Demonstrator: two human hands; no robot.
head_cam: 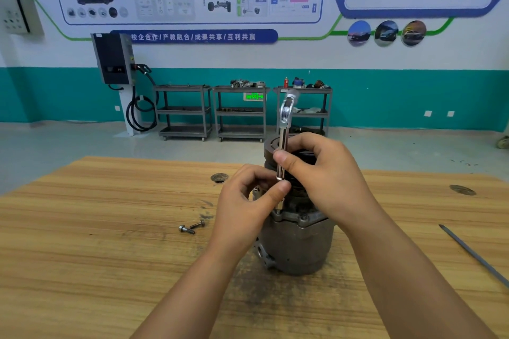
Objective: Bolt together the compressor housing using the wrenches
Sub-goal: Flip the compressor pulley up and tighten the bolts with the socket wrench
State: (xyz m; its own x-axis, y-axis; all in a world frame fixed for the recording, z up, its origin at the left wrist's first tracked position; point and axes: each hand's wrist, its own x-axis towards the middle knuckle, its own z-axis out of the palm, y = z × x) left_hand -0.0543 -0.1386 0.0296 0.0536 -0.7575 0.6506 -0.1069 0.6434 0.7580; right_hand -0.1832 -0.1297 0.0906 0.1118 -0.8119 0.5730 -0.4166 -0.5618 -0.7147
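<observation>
**Wrench (283, 143) pinched over compressor housing (297, 248)**

Pinched slim chrome wrench upright, thumbs against curled fingers of left hand (245, 209) and right hand (327, 179). Hid lower shaft and part of rough grey compressor housing, upright mid wooden table (110, 256).

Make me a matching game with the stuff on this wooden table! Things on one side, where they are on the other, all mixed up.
Things:
1. wrench
2. two bolts
3. compressor
4. thin grey rod

Where:
A. lying loose on the table, left of the compressor
B. upright, held by the left hand and the right hand
C. lying near the table's right edge
D. standing on the table, below both hands

Pairs: 1-B, 2-A, 3-D, 4-C
</observation>
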